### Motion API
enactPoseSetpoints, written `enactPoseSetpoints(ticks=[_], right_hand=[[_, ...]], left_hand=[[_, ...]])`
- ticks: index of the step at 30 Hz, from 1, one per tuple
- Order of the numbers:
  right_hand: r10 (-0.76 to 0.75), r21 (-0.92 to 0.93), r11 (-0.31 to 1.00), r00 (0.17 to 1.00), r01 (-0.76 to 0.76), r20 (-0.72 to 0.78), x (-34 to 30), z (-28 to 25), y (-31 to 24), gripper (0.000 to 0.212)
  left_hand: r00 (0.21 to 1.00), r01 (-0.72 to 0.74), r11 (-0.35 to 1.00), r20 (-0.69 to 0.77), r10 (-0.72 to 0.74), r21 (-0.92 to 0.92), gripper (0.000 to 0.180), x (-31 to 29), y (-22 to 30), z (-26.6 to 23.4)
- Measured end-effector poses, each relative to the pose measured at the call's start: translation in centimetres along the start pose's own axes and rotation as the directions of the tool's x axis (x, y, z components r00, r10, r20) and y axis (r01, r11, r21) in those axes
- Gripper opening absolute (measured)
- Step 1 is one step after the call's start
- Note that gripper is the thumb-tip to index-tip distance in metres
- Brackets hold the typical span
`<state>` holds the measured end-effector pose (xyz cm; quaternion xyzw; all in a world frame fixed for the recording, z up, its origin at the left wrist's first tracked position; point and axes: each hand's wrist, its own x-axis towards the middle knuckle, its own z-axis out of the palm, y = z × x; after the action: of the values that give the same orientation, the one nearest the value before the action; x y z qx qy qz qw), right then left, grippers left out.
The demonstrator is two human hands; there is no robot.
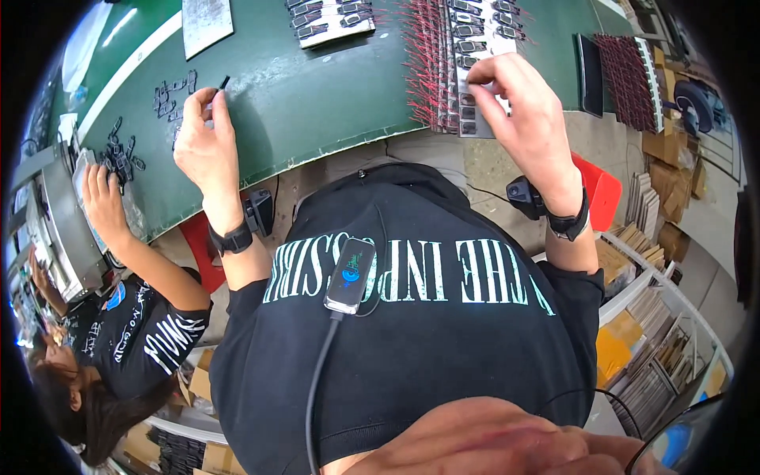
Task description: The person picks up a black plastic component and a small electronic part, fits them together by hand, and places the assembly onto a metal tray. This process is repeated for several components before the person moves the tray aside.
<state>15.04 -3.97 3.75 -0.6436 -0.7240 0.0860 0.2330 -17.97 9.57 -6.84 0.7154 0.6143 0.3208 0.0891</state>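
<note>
My left hand (207,150) is raised over the green table, thumb and forefinger closed on a small black part (225,81). A loose group of black frame-like parts (176,93) lies just beyond it. My right hand (526,107) is over the table's near edge with its fingertips pinched. They are at a pale strip (477,127) carrying a row of small dark rectangular pieces; whatever is between the fingertips is hidden. Thin red wires (426,79) stick out in a dense row along the strip's left side.
Another board of black parts (328,22) lies farther back, and a grey metal plate (207,28) at the back left. More red-wired strips (629,79) sit on the right. At the left, a co-worker's hand (105,202) is beside a black pile (120,150). A red stool (595,190) stands below the table edge.
</note>
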Motion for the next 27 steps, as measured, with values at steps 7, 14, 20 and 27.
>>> enactPoseSetpoints(ticks=[7,14,20,27], right_hand=[[0.255,0.564,0.787,0.964,-0.250,0.071,0.6,0.6,-1.7,0.018],[0.250,0.847,0.466,0.956,-0.255,0.150,2.2,5.1,-3.6,0.017],[0.297,0.882,0.353,0.932,-0.311,0.210,2.5,5.4,-2.2,0.017],[0.307,0.835,0.488,0.945,-0.255,0.109,2.2,4.9,-1.9,0.017]], left_hand=[[0.948,0.129,0.747,0.303,0.101,-0.652,0.028,-0.7,7.8,0.6],[0.791,0.284,0.610,0.540,0.287,-0.740,0.029,-0.5,11.0,1.0],[0.721,0.449,0.366,0.572,0.390,-0.815,0.032,-0.5,11.0,1.3],[0.748,0.344,0.430,0.520,0.411,-0.835,0.034,-0.8,11.2,1.8]])
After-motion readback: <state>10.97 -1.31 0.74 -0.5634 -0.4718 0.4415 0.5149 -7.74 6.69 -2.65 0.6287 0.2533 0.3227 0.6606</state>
